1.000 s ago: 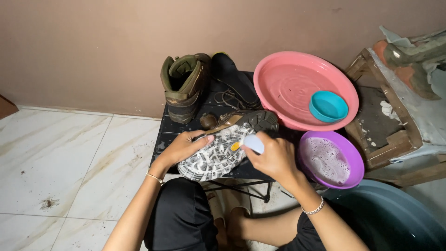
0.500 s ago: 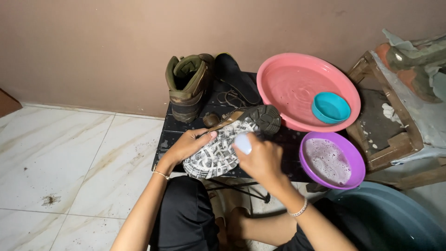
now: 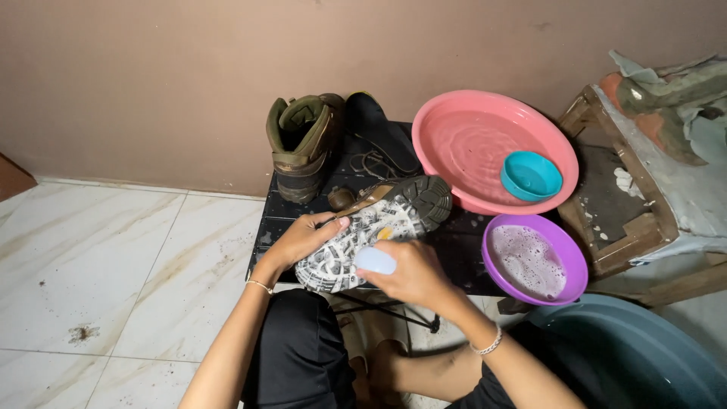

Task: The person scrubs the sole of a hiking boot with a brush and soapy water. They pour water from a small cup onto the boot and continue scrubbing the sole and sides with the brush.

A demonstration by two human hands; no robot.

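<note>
A shoe [image 3: 379,227] lies sole-up on a small black table [image 3: 462,242], its grey and white tread facing me. My left hand [image 3: 303,236] grips the shoe's left side and steadies it. My right hand [image 3: 409,273] is closed around a brush with a pale blue-white handle [image 3: 375,260], pressed against the sole near its middle. The bristles are hidden under my fingers.
An olive-brown boot [image 3: 303,144] stands upright at the table's back, with a dark insole [image 3: 379,125] and laces beside it. A pink basin [image 3: 462,144] holds a teal cup [image 3: 530,176]. A purple bowl [image 3: 572,257] of soapy water, a wooden stool [image 3: 628,227] and a dark tub [image 3: 644,356] sit right.
My right hand has slid the brush leftward and down along the sole, from near the heel toward its middle. My left hand keeps its hold on the shoe.
</note>
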